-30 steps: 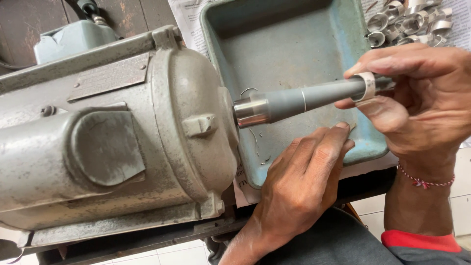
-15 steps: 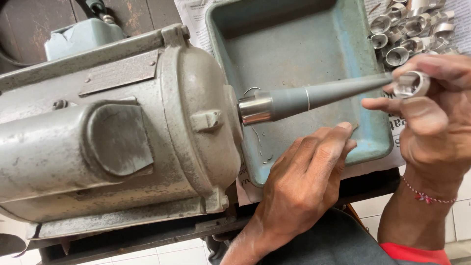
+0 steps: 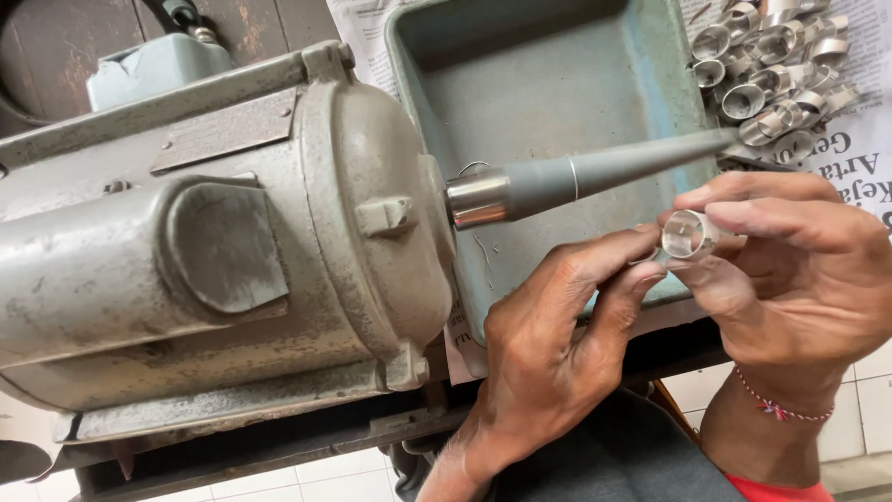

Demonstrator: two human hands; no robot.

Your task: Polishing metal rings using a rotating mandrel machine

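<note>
The right hand (image 3: 790,270) holds a small metal ring (image 3: 688,233) just below the tapered grey spindle (image 3: 595,172) that projects from the motor housing (image 3: 223,242). The ring is off the spindle and clear of it, its open bore turned toward the camera. The right fingers (image 3: 743,191) are closed on it, thumb beneath and forefinger over the top, gripping the outer band. The left hand (image 3: 548,363) sits beside it with the fingers loosely curled. Its fingertips (image 3: 641,246) reach up to the ring's near edge; whether they actually press on it cannot be told.

The ring appears thin-walled, bright and smooth. It is judged light, rigid under finger pressure but liable to dent or go out of round if squeezed hard across the open bore. The polished face is likely slippery. The soundest hold is judged to be across the outer band, as at present, or by the two rims.

Behind the spindle lies a blue-green metal tray (image 3: 437,56). A heap of similar rings (image 3: 771,65) rests on newspaper (image 3: 864,149) spread on the surface at upper right.
</note>
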